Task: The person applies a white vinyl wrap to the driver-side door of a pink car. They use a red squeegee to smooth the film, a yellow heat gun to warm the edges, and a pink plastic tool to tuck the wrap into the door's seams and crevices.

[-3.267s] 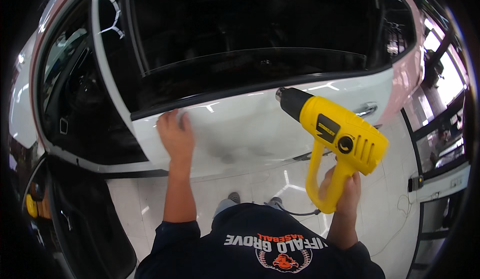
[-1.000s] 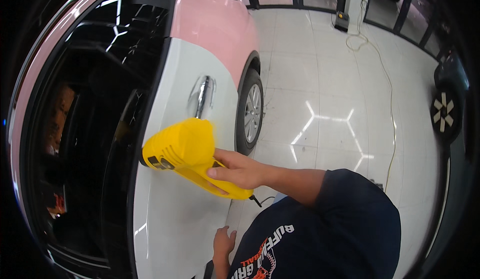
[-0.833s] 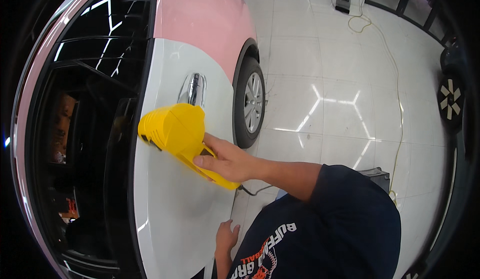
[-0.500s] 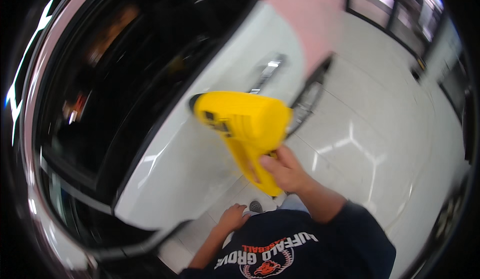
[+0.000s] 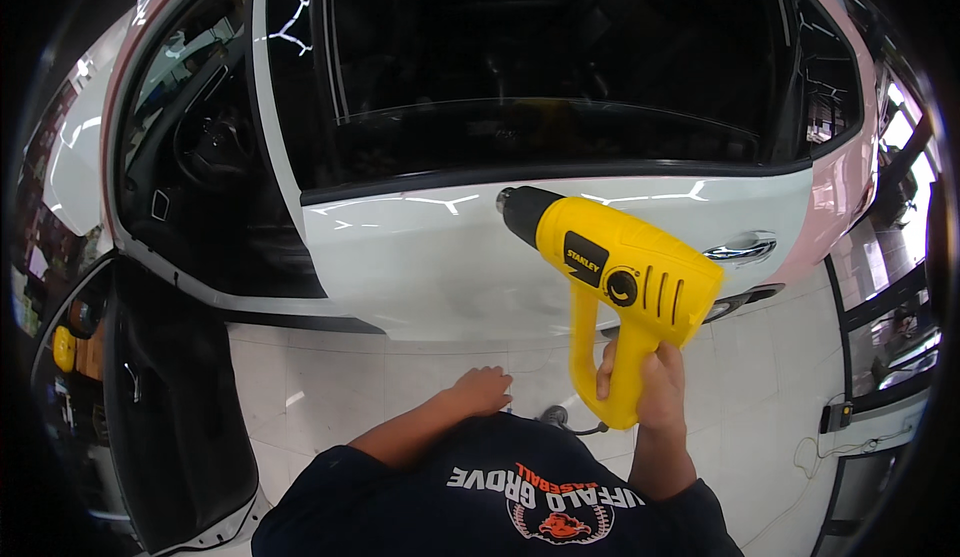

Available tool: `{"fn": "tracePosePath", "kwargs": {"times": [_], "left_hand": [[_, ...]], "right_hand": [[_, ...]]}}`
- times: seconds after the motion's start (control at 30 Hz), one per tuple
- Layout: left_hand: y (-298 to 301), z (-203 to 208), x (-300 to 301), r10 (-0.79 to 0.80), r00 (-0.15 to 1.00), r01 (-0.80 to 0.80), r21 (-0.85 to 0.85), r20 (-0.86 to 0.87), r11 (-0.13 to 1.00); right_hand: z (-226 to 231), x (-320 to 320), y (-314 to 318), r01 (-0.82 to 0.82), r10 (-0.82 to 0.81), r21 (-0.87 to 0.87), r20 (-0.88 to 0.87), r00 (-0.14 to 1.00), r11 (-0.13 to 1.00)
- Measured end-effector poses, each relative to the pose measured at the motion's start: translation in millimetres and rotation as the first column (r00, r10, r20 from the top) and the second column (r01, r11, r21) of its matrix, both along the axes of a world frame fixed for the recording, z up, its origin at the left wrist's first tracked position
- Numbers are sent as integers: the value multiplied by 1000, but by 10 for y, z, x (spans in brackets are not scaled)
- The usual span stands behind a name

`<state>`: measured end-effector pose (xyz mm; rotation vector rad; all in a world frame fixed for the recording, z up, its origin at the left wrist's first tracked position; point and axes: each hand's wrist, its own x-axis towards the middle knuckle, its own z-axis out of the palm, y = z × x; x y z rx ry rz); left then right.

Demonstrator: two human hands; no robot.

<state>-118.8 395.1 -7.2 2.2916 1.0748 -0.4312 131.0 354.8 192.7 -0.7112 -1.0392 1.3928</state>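
Observation:
A yellow heat gun (image 5: pixel 655 247) with a black nozzle is gripped by its handle in my right hand (image 5: pixel 663 389), whose fingers wrap round the grip. Its metal tip points to the left, in front of the white car door (image 5: pixel 430 257), and hides part of that panel. Whether the tip touches the door I cannot tell. My left hand (image 5: pixel 484 391) hangs near my body below the door, its fingers curled in with nothing seen in them.
The dark car window (image 5: pixel 560 67) lies above the door panel, and a chrome door handle (image 5: pixel 742 248) is right of the heat gun. On the left, another car door (image 5: pixel 170 407) stands open. A cable (image 5: pixel 830 452) trails over the pale tiled floor (image 5: pixel 340 377) at the right.
My view has swung round, so the car's side now runs nearly level across it. The heat gun stays in my right hand and appears farther right; my left hand remains low near my body.

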Motion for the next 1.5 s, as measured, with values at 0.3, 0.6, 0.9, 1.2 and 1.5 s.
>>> {"fn": "tracePosePath", "kwargs": {"times": [0.3,0.6,0.9,1.2,1.5], "left_hand": [[499,502,-264,435,640,-548,-22,634,836],[931,328,-138,96,842,-146,53,531,988],[-379,-678,477,-588,775,630,-212,231,747],[-742,-899,927,-721,661,722,-87,-206,686],[-1797,-1152,317,-641,675,575,-285,-365,767]], "right_hand": [[-17,80,101,25,-23,-36,53,998,999],[164,2,-323,429,-428,1,68,901,903],[-938,303,-1616,877,-802,166,507,316,451],[-3312,520,-4661,956,-265,-215,951,159,-198],[-6206,629,-7037,966,284,-113,942,178,-231]]}}
